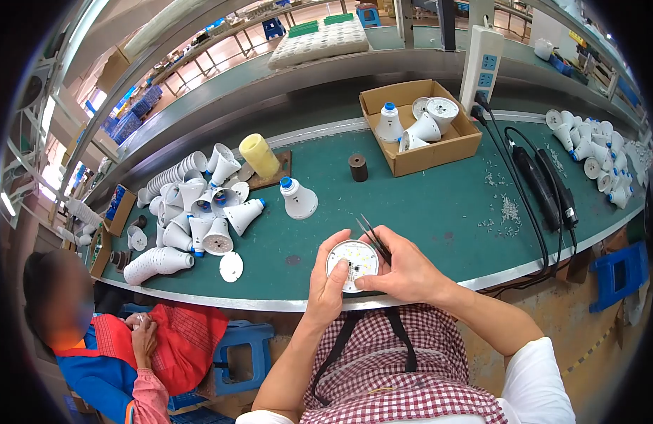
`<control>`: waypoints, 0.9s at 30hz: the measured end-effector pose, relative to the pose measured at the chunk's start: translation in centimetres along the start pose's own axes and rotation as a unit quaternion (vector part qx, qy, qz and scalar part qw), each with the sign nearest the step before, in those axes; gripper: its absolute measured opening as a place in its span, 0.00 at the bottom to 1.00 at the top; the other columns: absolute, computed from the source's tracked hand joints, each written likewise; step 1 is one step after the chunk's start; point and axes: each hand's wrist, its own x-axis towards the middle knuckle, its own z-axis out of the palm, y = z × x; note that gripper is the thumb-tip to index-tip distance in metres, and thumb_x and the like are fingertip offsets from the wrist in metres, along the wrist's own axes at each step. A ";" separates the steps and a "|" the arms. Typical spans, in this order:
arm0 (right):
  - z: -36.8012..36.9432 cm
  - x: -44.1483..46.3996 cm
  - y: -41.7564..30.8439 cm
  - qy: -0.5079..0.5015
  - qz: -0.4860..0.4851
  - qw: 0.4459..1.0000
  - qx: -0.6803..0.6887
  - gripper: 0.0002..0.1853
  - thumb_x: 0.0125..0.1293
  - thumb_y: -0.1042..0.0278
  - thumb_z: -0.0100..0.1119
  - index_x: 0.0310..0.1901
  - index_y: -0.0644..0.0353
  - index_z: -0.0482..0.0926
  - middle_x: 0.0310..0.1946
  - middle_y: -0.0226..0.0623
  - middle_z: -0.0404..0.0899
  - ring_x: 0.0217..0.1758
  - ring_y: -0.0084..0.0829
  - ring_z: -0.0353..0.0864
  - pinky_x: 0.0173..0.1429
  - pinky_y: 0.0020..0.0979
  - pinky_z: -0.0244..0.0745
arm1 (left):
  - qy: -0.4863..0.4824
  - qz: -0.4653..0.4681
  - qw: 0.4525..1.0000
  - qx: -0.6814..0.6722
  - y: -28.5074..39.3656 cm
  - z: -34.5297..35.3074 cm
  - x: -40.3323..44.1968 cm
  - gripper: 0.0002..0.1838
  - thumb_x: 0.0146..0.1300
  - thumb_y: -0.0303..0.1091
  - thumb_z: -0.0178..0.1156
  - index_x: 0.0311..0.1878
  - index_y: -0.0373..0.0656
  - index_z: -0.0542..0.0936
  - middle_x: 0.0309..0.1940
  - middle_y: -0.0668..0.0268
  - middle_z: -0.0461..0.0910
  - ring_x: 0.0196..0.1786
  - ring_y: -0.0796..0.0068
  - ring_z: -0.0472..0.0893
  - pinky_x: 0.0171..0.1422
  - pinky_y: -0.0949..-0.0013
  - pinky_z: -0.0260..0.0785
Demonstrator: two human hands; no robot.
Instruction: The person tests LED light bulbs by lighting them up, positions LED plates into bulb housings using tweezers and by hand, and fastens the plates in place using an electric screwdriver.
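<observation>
In front of me at the bench edge, my left hand (328,281) is closed around an LED bulb body (352,266), its round white board with small LEDs facing up. My left thumb presses on the board. Dark tweezers (374,239) are gripped in my right hand (411,267), tips pointing up and away, while its thumb touches the board's lower rim. Beyond my hands, another bulb body (298,199) with a blue cap stands upright. The part of the held body below the board is hidden.
Many white bulb housings (192,201) are heaped at left, near a yellow cylinder (259,155). A cardboard box (439,152) holds several bulb bodies. Black electric screwdriver-like tools (538,184) with cables lie at right, before more bulbs (595,152). A seated co-worker (121,353) is at left.
</observation>
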 end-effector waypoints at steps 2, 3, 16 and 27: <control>-0.3 0.1 -0.2 -0.005 -0.004 1.000 -0.011 0.28 0.42 0.67 0.68 0.44 0.67 0.67 0.35 0.36 0.72 0.36 0.23 0.73 0.41 0.25 0.70 | 0.002 -0.002 1.000 -0.008 0.0 0.2 0.0 0.23 0.63 0.36 0.43 0.60 0.34 0.60 0.49 0.57 0.68 0.51 0.73 0.69 0.56 0.71 0.61; -0.5 0.3 -0.3 -0.012 -0.009 1.000 -0.022 0.28 0.42 0.67 0.68 0.44 0.67 0.67 0.35 0.35 0.72 0.36 0.22 0.72 0.41 0.24 0.70 | 0.002 -0.019 0.999 -0.039 0.3 0.3 0.1 0.26 0.61 0.37 0.46 0.61 0.34 0.59 0.50 0.57 0.68 0.52 0.72 0.69 0.57 0.70 0.60; -5.0 4.6 4.1 0.088 -0.058 0.928 -0.356 0.23 0.53 0.68 0.58 0.50 0.67 0.68 0.37 0.46 0.72 0.39 0.43 0.75 0.45 0.35 0.70 | -0.020 0.025 0.991 0.128 0.9 -3.1 1.1 0.48 0.30 0.37 0.78 0.56 0.36 0.62 0.46 0.63 0.70 0.49 0.76 0.71 0.53 0.74 0.66; -1.1 2.6 1.0 0.021 -0.075 0.995 -0.058 0.14 0.57 0.63 0.57 0.39 0.65 0.75 0.20 0.39 0.77 0.22 0.27 0.76 0.29 0.29 0.70 | 0.019 0.107 0.991 0.082 -0.6 -2.6 1.4 0.48 0.31 0.32 0.77 0.56 0.40 0.57 0.47 0.60 0.68 0.51 0.72 0.71 0.54 0.70 0.67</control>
